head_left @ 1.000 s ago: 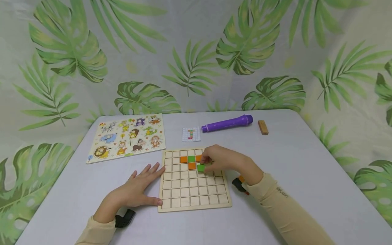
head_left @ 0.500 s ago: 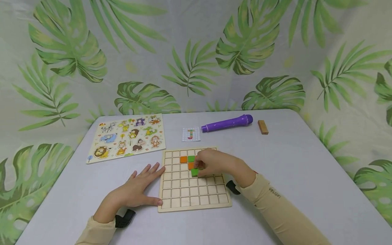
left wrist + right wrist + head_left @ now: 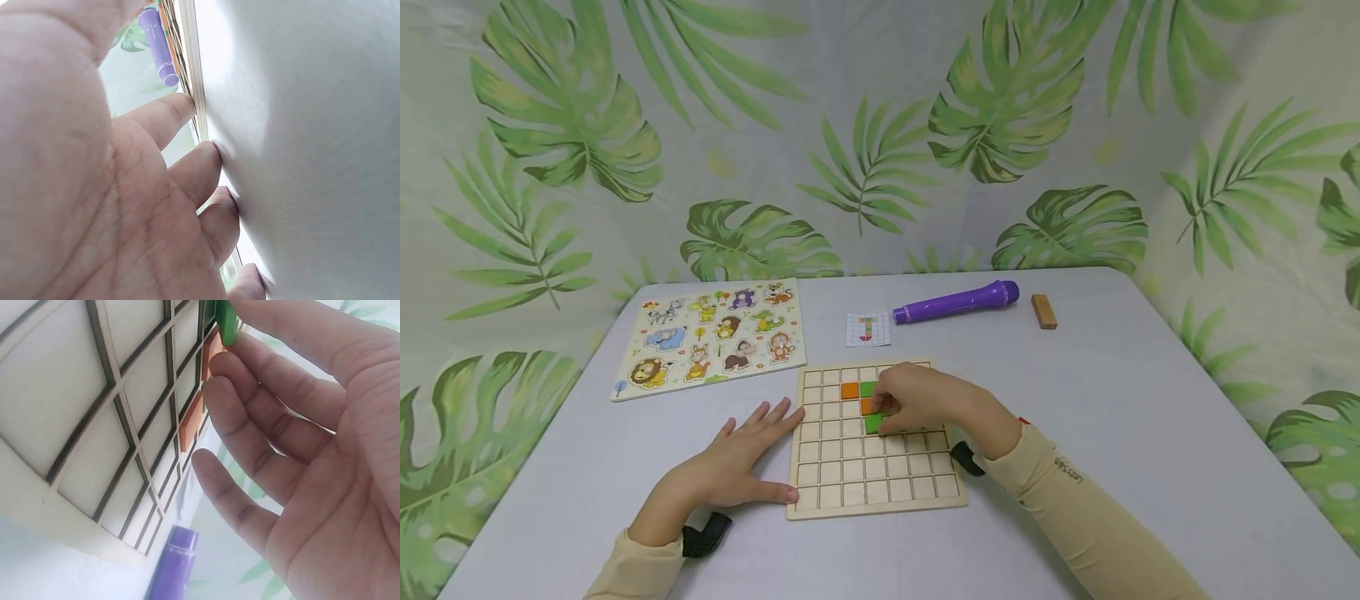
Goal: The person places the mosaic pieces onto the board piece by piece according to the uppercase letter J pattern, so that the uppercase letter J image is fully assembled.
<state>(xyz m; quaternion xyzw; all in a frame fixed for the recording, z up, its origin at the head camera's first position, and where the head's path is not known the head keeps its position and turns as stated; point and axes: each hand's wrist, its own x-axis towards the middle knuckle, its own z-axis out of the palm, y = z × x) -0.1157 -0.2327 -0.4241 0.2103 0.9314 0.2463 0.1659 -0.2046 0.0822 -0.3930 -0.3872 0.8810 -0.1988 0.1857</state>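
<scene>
Before leafy fabric (image 3: 865, 167), right grip (image 3: 919, 395) pinches square green tile (image 3: 872, 425).

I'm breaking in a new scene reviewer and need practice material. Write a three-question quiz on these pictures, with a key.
1. Multiple choice: what does the right hand pinch?
a) an orange tile
b) a green tile
c) a purple tile
2. True or false: the left hand touches the board.
3. Fill in: in the head view, the microphone lies between the card and the small wooden ____.

Key: 1 b; 2 true; 3 block.
</scene>
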